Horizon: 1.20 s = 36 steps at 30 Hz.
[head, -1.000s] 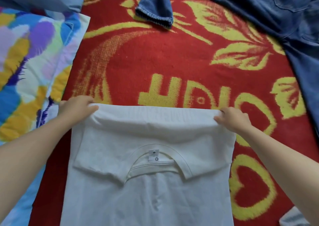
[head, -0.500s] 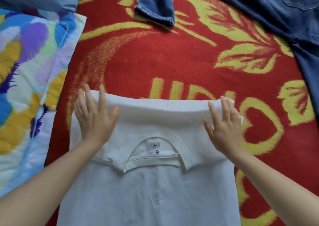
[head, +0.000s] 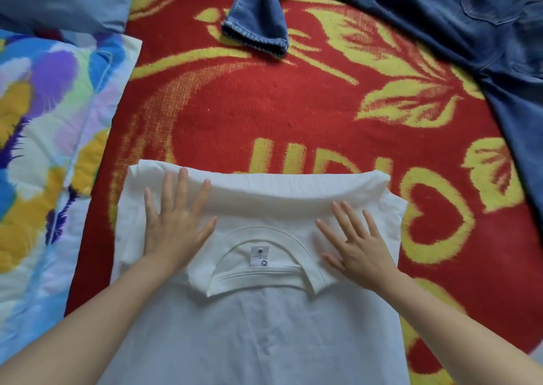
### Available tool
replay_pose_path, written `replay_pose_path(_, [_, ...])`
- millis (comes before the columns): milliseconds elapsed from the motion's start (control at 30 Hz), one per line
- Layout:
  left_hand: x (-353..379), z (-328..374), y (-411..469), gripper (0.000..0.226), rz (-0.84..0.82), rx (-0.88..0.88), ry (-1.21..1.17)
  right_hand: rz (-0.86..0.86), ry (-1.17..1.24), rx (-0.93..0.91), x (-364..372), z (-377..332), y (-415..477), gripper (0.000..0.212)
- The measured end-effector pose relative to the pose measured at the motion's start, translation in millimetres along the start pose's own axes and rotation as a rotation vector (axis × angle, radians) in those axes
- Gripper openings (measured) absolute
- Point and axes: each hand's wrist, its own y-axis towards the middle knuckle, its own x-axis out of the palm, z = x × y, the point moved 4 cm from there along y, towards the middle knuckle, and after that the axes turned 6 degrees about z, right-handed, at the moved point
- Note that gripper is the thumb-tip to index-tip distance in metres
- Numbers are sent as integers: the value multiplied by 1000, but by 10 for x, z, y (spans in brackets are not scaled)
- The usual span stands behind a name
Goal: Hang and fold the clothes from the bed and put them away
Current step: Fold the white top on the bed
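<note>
On the bed, two flat hands press a half-folded white T-shirt [head: 258, 340].

Spread over the red blanket [head: 264, 105], the shirt has its top part folded back toward the person, collar and label [head: 260, 256] facing up; the label's print is too small to read. The left hand [head: 176, 226] and right hand [head: 358, 246] rest on this flap either side of the collar, fingers straight and spread, holding nothing. The shirt's lower part is cut off by the bottom edge, and the fold covers part of the blanket's yellow lettering. Blue jeans [head: 440, 17] lie well apart at the far side, running out of view at the top and right. A multicoloured quilt [head: 44, 120] lies at the left, with what looks like a blue pillow [head: 58, 0] beyond it, cropped by the corner.
</note>
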Motion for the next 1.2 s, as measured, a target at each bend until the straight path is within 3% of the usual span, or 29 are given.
replay_pose_path(100, [24,201,178,68,-77,29,10,-121,26,133,-11,37,352,64])
replay_pose_path(233, [118,-32,453,64,-375,-253,61,-191,-1,125,-90,107,689,99])
replay_pose_path(333, [23,-349,610,65,-390,-375,113,-157,77,140,-163,269,745,112])
replay_pose_path(433, [-49,-402,707,58,-173,-270,118,-101,81,236,-263,476,803,89])
replay_pose_path(500, [-31,-146,695,60,-47,-22,64,-48,35,220,-306,485,844,72])
replay_pose_path(567, [101,64,623,67,-104,103,64,-78,36,228,-238,479,877,66])
replay_pose_path(633, [235,70,629,81,-243,-24,64,-135,25,237,-139,463,874,82])
replay_pose_path(700, [386,-73,658,80,-342,-151,90,-241,-11,209,-16,533,910,99])
replay_pose_path(767, [394,-176,726,76,-385,-114,81,-283,22,175,-24,609,919,103])
replay_pose_path(800, [397,-239,759,77,-388,-65,75,-253,8,141,-63,609,934,100])
replay_pose_path(867, [279,-311,833,80,-344,0,60,-83,-7,127,-170,636,949,74])
replay_pose_path(967, [45,-476,1023,56,-217,-89,15,120,68,260,-405,802,1057,51])
replay_pose_path(1100, [-66,-632,1191,60,-446,-166,134,-164,78,352,-420,992,1188,57])
replay_pose_path(1200, [-166,-684,1219,27,-440,-123,121,-116,45,341,-481,1037,1185,24])
